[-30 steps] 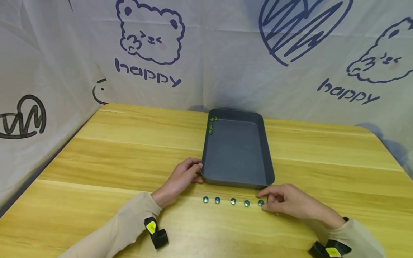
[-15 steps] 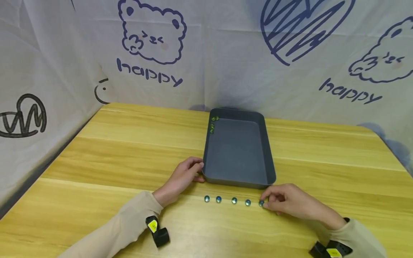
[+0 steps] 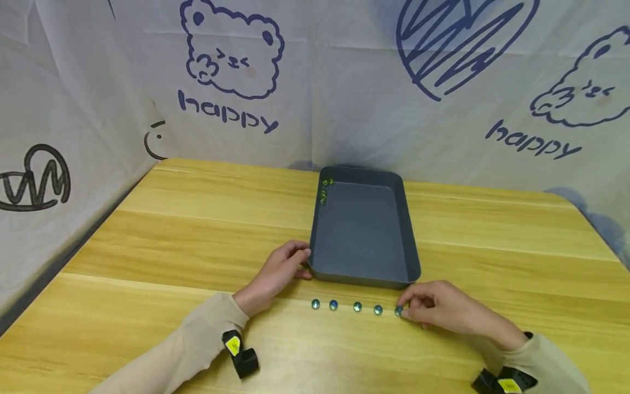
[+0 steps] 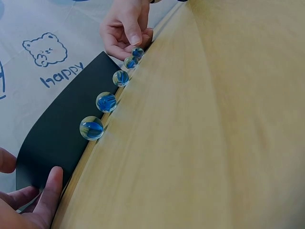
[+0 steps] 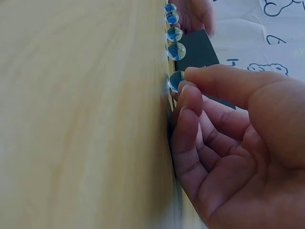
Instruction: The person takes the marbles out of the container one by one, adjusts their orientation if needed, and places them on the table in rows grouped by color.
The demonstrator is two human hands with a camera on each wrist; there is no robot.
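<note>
Several clear glass marbles with blue swirls stand in a row on the table before a dark grey rectangular tray. My right hand pinches the rightmost marble between thumb and index finger, with the other fingers curled below; the marble looks to be at table level. My left hand rests against the tray's near left corner, its relaxed fingers touching the outer wall. The leftmost marble lies closest to that hand. Inside the tray, several small green marbles sit along the far left wall.
The wooden table runs back to a white cloth with drawn bears and a heart. Another cloth wall stands at the left edge. A black wrist camera is strapped to each sleeve.
My right index finger has come down toward the thumb and closed on the rightmost marble. The left hand, the tray and the other marbles keep their places.
</note>
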